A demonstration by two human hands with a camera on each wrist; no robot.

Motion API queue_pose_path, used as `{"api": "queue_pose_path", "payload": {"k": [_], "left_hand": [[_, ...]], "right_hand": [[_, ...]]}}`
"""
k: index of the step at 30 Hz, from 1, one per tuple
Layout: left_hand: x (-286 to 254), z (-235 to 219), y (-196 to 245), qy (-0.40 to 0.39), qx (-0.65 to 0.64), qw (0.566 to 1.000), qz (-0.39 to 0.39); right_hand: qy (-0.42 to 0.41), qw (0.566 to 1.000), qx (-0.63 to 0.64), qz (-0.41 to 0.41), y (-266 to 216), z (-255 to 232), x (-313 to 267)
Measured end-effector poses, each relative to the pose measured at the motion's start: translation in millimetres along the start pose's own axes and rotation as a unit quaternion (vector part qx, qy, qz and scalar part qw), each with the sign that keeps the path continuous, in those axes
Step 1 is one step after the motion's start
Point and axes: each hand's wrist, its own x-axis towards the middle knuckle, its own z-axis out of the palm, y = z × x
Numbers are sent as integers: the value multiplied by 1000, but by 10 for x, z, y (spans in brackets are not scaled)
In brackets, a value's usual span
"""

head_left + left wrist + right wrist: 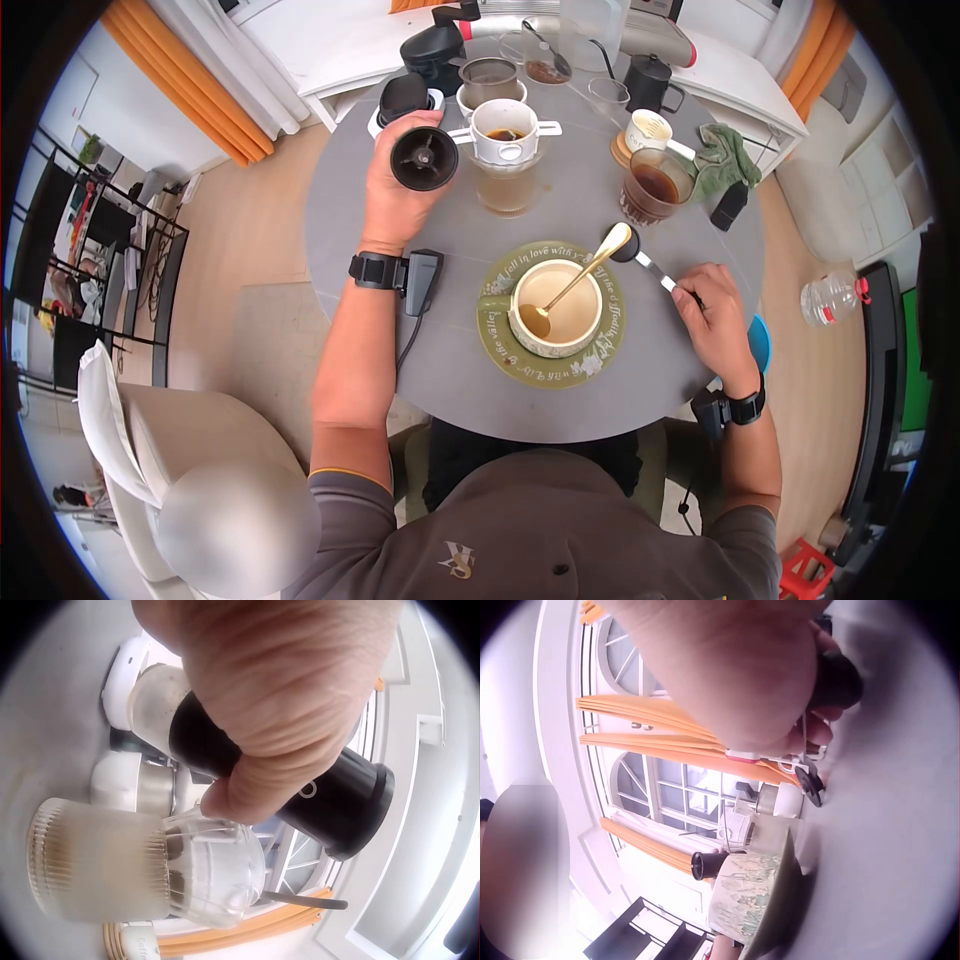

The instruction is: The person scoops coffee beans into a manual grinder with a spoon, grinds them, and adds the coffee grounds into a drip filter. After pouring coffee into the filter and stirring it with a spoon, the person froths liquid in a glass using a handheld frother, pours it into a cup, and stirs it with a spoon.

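Observation:
My left hand (pixel 393 200) grips a black cylinder (pixel 424 158), probably a hand coffee grinder body, its open end with a metal centre facing the head camera. In the left wrist view the black cylinder (pixel 349 806) lies tilted across the curled fingers. Beside it, a white dripper (pixel 502 130) with dark liquid sits on a frosted glass (pixel 97 859). My right hand (pixel 715 315) holds a spoon-like tool (pixel 655 272) with a round black head, metal neck and dark handle (pixel 838 681), low over the table. Between the hands, a gold spoon (pixel 575 280) stands in a cream cup (pixel 557 345) on a green saucer (pixel 495 340).
Dark liquid fills part of a glass (pixel 655 185) at the right, near a small white cup (pixel 648 130) and a green cloth (pixel 725 160). A black kettle (pixel 650 82) stands behind. A black device (pixel 422 283) with a cable is by the left wrist.

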Motion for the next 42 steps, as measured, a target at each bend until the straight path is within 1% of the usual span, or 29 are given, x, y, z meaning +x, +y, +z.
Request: {"api": "queue_pose_path", "payload": {"k": [2,3,5,8,9,10,12,13,14,15,16,17,18,19,21,23,24,25,27,28,30,31,33,34,36,39,42], "left_hand": [[-6,9,18,-3,4,1000,0],[-7,-4,32,-3,8,1000,3],[-9,-10,13,1,13,1000,5],[-15,1,-27,11,5,1000,2],[-20,5,-35,11,5,1000,-11],[-24,10,-41,11,5,1000,-24],[-37,23,-51,15,-5,1000,-27],[-43,30,-51,16,-16,999,-31],[-47,35,-42,19,-15,999,-31],[-56,44,-31,21,-42,997,-57],[-63,48,-20,22,-70,994,-84],[-63,46,-10,24,-70,994,-83],[-61,43,1,20,-77,992,-101],[-60,36,8,15,-85,989,-119],[-61,29,-10,21,-78,991,-111],[-71,38,-47,23,-72,992,-104],[-72,47,-70,30,-87,992,-85],[-66,50,-76,37,-102,992,-67],[-62,33,-95,33,-87,994,-63],[-56,21,-93,31,-69,995,-58],[-51,15,-89,36,-75,995,-62],[-61,22,-84,43,-80,994,-65],[-59,14,-62,44,-85,993,-69],[-55,15,-53,44,-88,993,-72],[-50,13,-42,41,-87,993,-74],[-56,15,-30,37,-89,992,-76],[-52,20,-33,37,-91,992,-74]], "right_hand": [[54,997,-44,-32,-51,-31,15],[53,997,-46,-35,-84,-69,37],[93,989,-80,-81,-151,-174,103],[105,986,-64,-110,-396,-351,340],[106,983,-61,-137,-509,-408,461],[105,982,-62,-141,-601,-439,587],[72,979,-30,-188,-772,-456,842],[71,978,-30,-192,-863,-434,966],[40,982,-11,-183,-960,-400,1088],[9,985,8,-174,-1041,-358,1208],[8,984,7,-176,-1086,-294,1334],[-4,978,0,-208,-1108,-209,1466],[-15,971,-8,-240,-1134,-129,1578],[-15,970,-10,-241,-1175,-57,1662],[-54,974,2,-220,-1237,70,1801],[-59,970,2,-235,-1214,193,1945],[-65,966,4,-251,-1202,235,1997],[-64,966,2,-249,-1205,266,2023],[-39,964,62,-255,-1209,309,2050],[-40,965,61,-254,-1219,295,2059],[4,969,66,-239,-1261,230,2073],[3,969,64,-238,-1266,200,2064],[40,963,116,-240,-1265,130,2058],[40,964,113,-239,-1251,113,2061],[68,952,164,-251,-1213,75,2083],[81,950,191,-235,-1169,43,2077],[102,944,206,-238,-1154,31,2063]]}}
